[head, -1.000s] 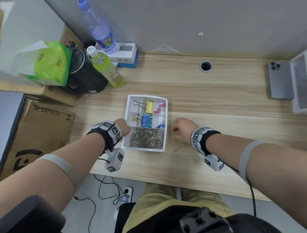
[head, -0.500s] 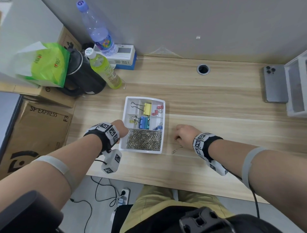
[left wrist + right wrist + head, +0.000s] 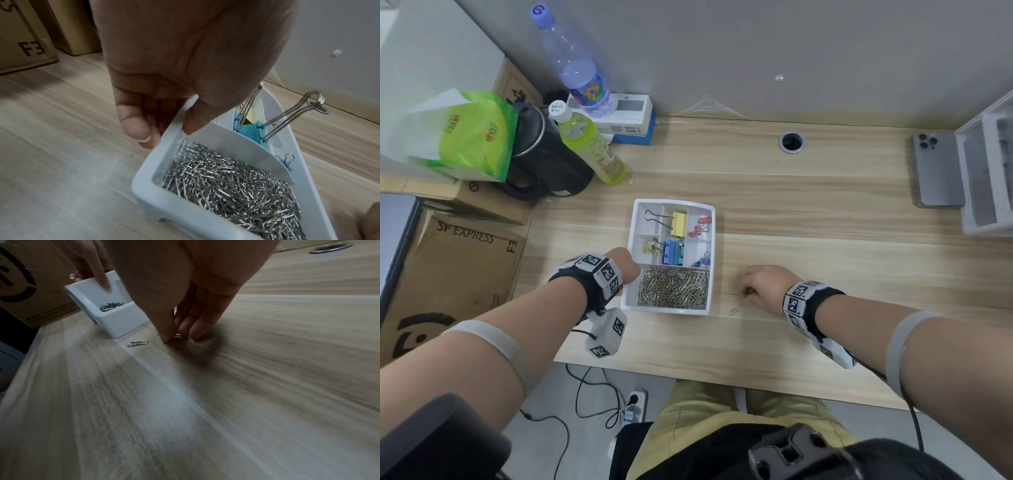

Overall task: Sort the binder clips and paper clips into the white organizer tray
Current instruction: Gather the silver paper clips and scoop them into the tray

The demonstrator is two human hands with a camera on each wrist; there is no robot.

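Note:
The white organizer tray point(image 3: 708, 219) sits mid-desk. Its near compartment is full of silver paper clips point(image 3: 674, 287); the far ones hold yellow, blue and pink binder clips point(image 3: 678, 223). My left hand point(image 3: 626, 263) grips the tray's left rim point(image 3: 174, 123), thumb inside and fingers outside. My right hand point(image 3: 751, 291) is on the desk right of the tray, fingertips point(image 3: 167, 337) pinching a paper clip point(image 3: 178, 336) against the wood. Another loose paper clip point(image 3: 735, 309) point(image 3: 137, 343) lies just left of that hand.
Two bottles point(image 3: 589, 150), a black kettle point(image 3: 544, 161) and a green bag point(image 3: 469, 137) crowd the back left. A phone point(image 3: 936, 171) and a clear box point(image 3: 988, 171) sit at the far right. A cable hole point(image 3: 792, 141) is at the back. Cardboard boxes point(image 3: 448, 274) stand left of the desk.
My right hand has slid back toward me along the desk and closed its fingertips on a loose clip. The left hand has stayed on the tray.

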